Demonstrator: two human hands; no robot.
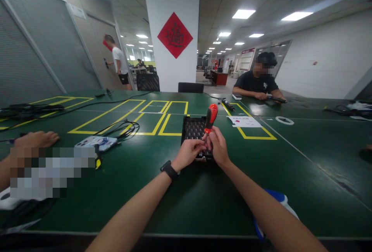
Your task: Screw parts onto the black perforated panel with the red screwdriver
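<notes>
A red and black screwdriver [211,117] stands upright above a black tray [185,128] on the green table. My right hand [218,146] is closed around the lower part of the screwdriver. Close beside it, my left hand [190,152] has its fingers pinched together over the tray; what they hold, if anything, is hidden. Many small metallic pieces [195,126] show in the tray's compartments. Both hands cover the tray's near right part and the screwdriver's tip.
On the green table [130,194], a phone-like object [95,142] with cables lies left, near another person's hand [37,139]. A paper sheet [252,122], a white ring [285,120] and a blue-white object [276,197] lie right. A person [257,83] sits across.
</notes>
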